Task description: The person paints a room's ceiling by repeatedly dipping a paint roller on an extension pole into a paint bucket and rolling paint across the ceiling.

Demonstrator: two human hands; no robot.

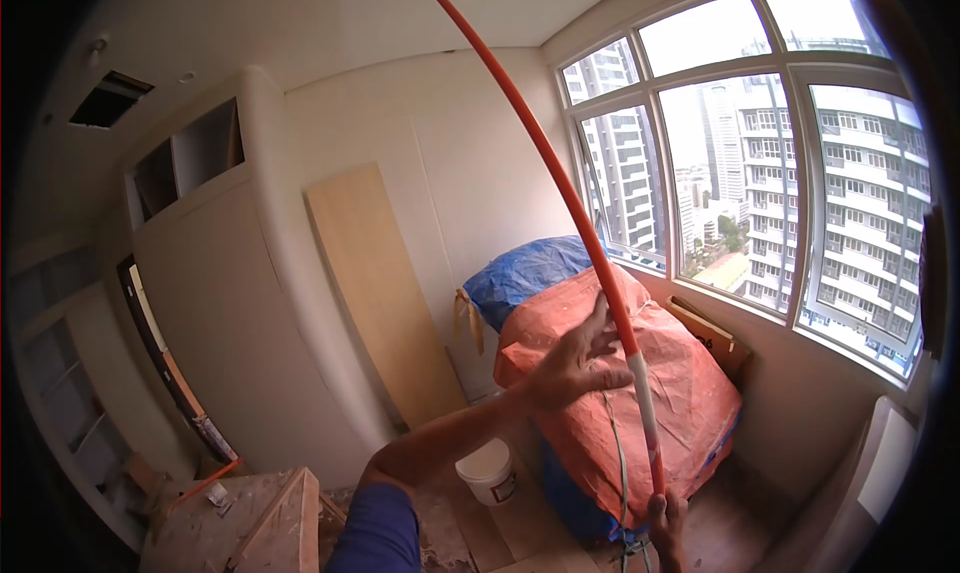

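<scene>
We grip the orange pole point(572, 195) low down with our right hand point(668, 523), likely to bear its weight as it slants past the orange tarpaulin point(690, 393) toward the ceiling point(370, 13); our left hand point(578, 365), half open, is against or just beside it, perhaps for steadying
</scene>
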